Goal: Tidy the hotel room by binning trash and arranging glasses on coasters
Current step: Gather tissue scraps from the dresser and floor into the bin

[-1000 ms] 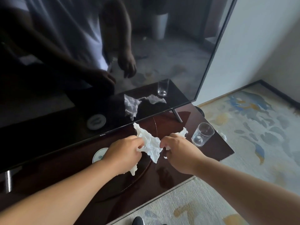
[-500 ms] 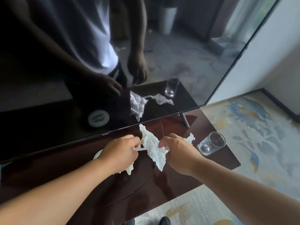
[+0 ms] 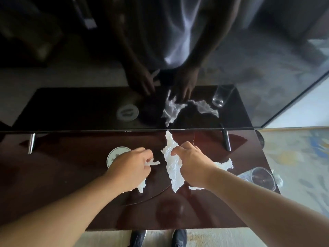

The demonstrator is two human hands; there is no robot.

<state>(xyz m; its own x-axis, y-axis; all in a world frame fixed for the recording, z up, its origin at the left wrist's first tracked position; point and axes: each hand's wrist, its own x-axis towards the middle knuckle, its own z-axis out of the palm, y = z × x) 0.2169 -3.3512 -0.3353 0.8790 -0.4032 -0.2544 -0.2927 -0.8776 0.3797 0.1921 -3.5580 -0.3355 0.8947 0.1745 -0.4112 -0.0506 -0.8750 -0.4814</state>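
Since the earlier frame the hands have drawn apart: the one tissue they shared is now in two bits w/ a gap between. Left hand [image 3: 130, 168] is clenched on a small tissue scrap [image 3: 153, 163], a wisp poking out by the thumb and another tail below the palm. Right hand [image 3: 192, 163] pinches the long tissue strip [image 3: 173, 173] near its upper part, fingers curled. The strip runs from near the TV [image 3: 71, 107] lower edge down past the wrist, over the dark glossy tabletop [image 3: 71, 175]. A third tissue piece [image 3: 226, 164] lies just right of the right wrist. White round coaster [image 3: 115, 154] sits partly behind the left knuckles (printed logo, too small to read). Clear glass [image 3: 263, 178] is at the tabletop's right edge, well apart from the coaster; upright or tipped, can't tell. TV bezel reads "TCL" at centre-bottom; screen mirrors hands, tissue, glass & coaster. Patterned rug [image 3: 293, 157] at right, dark shoes [image 3: 138, 237] at the bottom edge.
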